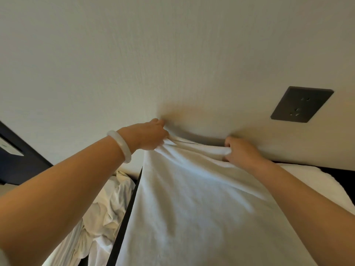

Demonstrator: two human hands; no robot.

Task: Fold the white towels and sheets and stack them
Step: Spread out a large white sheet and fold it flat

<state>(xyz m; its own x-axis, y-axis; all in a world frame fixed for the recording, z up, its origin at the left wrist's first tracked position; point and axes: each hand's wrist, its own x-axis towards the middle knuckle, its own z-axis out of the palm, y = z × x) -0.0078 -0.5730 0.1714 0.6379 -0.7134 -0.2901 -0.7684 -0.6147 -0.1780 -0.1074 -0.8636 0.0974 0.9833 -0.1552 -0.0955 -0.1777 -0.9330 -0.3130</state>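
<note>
A white towel (192, 204) hangs stretched in front of me, held up by its top edge close to the wall. My left hand (151, 134), with a pale bangle on the wrist, grips the towel's upper left corner. My right hand (240, 150) grips the top edge further right, fingers curled round the cloth. The towel sags slightly between the two hands and falls down out of the frame. A crumpled heap of white sheets (99, 217) lies below at the left.
A cream wall (153, 54) fills the upper view, with a dark socket plate (301, 104) at the right. More white cloth (311, 173) lies on a dark surface at the right. A dark panel (23, 160) stands at the far left.
</note>
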